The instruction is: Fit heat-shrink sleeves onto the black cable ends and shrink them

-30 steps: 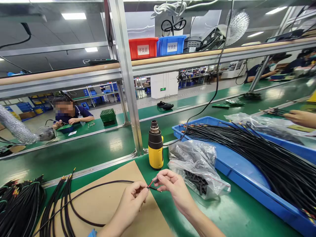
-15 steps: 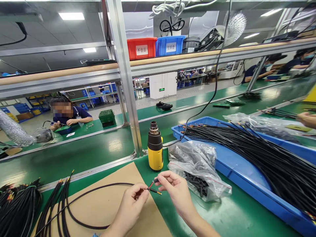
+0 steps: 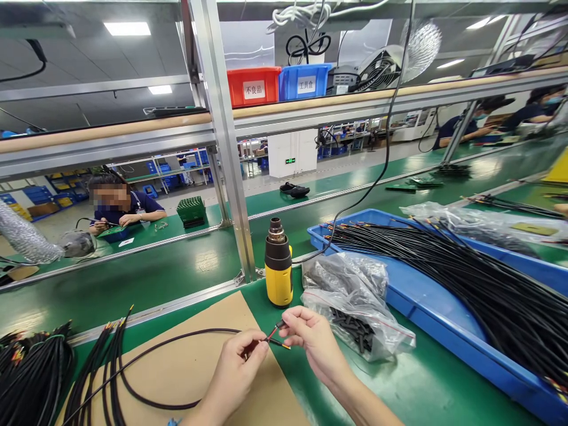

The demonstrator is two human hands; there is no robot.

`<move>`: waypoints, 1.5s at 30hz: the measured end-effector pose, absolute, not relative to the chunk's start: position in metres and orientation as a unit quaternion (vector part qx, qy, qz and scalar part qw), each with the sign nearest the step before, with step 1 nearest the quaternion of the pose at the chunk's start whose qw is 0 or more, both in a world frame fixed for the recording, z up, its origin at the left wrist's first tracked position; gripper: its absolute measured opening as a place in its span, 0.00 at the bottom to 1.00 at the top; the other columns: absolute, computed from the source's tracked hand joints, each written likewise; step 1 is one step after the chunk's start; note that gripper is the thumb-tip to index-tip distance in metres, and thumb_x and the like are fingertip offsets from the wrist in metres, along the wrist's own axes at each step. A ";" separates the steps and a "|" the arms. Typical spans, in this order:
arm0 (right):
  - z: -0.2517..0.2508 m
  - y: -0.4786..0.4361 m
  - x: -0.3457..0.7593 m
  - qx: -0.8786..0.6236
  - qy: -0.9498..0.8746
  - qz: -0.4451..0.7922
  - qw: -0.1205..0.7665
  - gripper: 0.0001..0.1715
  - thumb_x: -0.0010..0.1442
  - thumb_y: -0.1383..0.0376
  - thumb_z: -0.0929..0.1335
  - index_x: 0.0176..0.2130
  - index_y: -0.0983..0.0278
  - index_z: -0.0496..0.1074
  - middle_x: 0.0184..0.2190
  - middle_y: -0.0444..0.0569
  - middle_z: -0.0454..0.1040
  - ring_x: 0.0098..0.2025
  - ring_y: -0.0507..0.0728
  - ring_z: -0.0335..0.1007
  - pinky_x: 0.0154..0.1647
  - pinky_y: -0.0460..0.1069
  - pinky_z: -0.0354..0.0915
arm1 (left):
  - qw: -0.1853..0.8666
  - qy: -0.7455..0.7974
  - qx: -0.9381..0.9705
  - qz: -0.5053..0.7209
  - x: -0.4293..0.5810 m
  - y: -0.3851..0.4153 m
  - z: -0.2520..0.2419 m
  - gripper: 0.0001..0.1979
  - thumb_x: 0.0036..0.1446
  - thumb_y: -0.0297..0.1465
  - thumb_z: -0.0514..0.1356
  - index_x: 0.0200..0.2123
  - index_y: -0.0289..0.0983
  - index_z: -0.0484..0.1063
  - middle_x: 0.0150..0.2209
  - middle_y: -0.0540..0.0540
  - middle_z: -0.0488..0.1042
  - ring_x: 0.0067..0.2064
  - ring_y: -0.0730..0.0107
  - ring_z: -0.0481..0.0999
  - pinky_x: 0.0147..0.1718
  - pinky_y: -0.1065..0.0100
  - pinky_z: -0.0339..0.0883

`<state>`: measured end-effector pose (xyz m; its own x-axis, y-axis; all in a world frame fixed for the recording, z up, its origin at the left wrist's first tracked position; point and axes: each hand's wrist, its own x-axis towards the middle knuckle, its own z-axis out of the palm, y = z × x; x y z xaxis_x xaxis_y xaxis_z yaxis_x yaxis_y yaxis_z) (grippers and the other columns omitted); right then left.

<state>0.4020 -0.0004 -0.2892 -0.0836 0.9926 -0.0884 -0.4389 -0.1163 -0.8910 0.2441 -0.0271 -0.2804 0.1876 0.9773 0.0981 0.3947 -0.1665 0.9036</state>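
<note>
My left hand point(image 3: 239, 362) pinches a black cable point(image 3: 213, 330) near its end, with thumb and forefinger closed on it. From that hand the cable loops left over the cardboard sheet point(image 3: 208, 367). Past my left fingertips a red wire and a black end with an orange tip stick out to the right. My right hand point(image 3: 313, 340) holds a short black tube point(image 3: 280, 324) between thumb and fingers, at the end of the red wire. A yellow and black heat gun point(image 3: 279, 278) stands nozzle up just beyond my hands.
Plastic bags with short black tubes point(image 3: 355, 331) lie right of my hands. Behind them a blue tray point(image 3: 426, 313) holds many black cables. Cable bundles point(image 3: 39, 373) lie at left. A metal post point(image 3: 233, 154) rises ahead; a co-worker point(image 3: 128, 207) sits across the bench.
My hands keep nearly the same pose, the right fingers shifting very slightly on the tube. At the right edge, another person's hand has moved mostly out of view.
</note>
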 end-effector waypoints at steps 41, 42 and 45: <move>-0.280 0.006 0.391 -0.378 -0.497 0.630 0.462 0.16 0.44 0.57 0.71 0.22 0.68 0.67 0.17 0.45 0.71 0.18 0.49 0.65 0.18 0.43 0.61 | 0.255 0.540 0.717 0.359 0.237 -0.035 -0.271 0.06 0.58 0.33 0.50 0.35 0.39 0.64 0.29 0.49 0.71 0.30 0.71 0.70 0.30 0.72 0.63; -0.279 0.007 0.389 -0.366 -0.492 0.645 0.456 0.16 0.43 0.58 0.71 0.23 0.68 0.67 0.17 0.45 0.71 0.18 0.49 0.65 0.19 0.44 0.62 | 0.274 0.544 0.705 0.363 0.236 -0.034 -0.269 0.05 0.58 0.33 0.50 0.34 0.39 0.63 0.28 0.50 0.69 0.29 0.72 0.70 0.29 0.73 0.62; -0.274 0.009 0.383 -0.350 -0.488 0.668 0.439 0.16 0.42 0.59 0.72 0.22 0.68 0.67 0.17 0.45 0.71 0.19 0.49 0.66 0.19 0.44 0.62 | 0.305 0.545 0.688 0.371 0.230 -0.034 -0.267 0.06 0.58 0.34 0.50 0.32 0.38 0.62 0.28 0.51 0.69 0.31 0.72 0.69 0.30 0.72 0.62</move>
